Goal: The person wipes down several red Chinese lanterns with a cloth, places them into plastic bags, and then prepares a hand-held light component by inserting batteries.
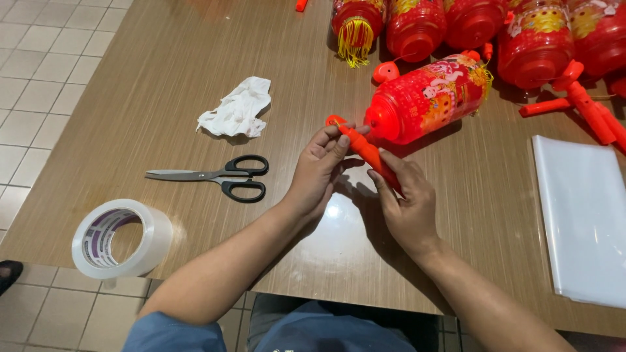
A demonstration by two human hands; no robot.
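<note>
two hands, left hand [319, 171] and right hand [405, 195], pinch one orange handle [368, 154] beside an unattached red lantern [424, 98] (others lie finished).

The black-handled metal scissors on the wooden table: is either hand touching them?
No, the black-handled metal scissors lie apart, while both the left hand and right hand hold an orange plastic stick.

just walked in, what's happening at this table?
A person holds an orange plastic stick in both hands, left hand near its hooked top, right hand lower down. A red lantern lies on its side just behind. Scissors, a tape roll and crumpled tissue sit to the left.
</note>
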